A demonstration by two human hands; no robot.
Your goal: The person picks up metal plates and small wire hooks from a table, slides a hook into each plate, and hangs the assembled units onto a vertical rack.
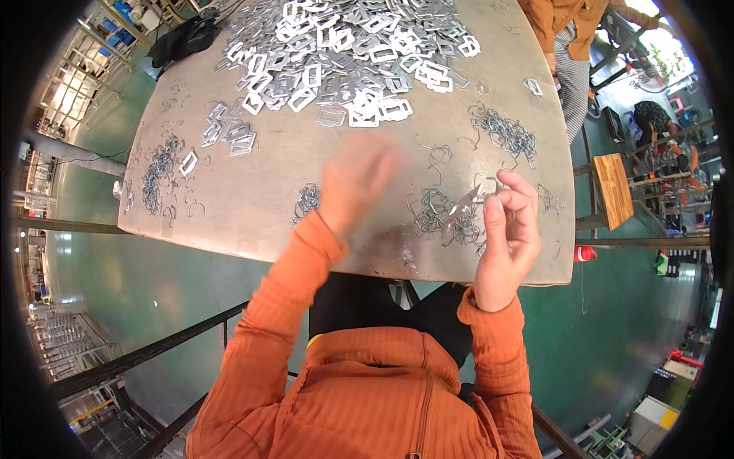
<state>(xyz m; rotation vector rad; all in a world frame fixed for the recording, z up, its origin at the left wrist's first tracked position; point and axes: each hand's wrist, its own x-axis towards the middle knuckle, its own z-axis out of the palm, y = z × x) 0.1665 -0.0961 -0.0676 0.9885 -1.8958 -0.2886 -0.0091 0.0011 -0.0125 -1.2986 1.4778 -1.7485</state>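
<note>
My left hand (353,177) is over the middle of the metal table, just in front of the large pile of flat rectangular metal frames (329,46). Motion smears its fingers, so I cannot tell whether it holds anything. At the right, my right hand (505,241) pinches a small flat metal frame (486,187) between thumb and fingers. Below and beside that frame lie tangled bent wire hooks (430,210) on the tabletop. Another small bunch of wire hooks (307,200) rests just left of my left wrist.
More wire hooks lie heaped at the table's left (159,176) and back right (505,131). Several loose frames (241,142) are left of the big pile. A black cloth item (183,40) sits at the far left edge. Another person in an orange sleeve (569,19) is at the far right corner.
</note>
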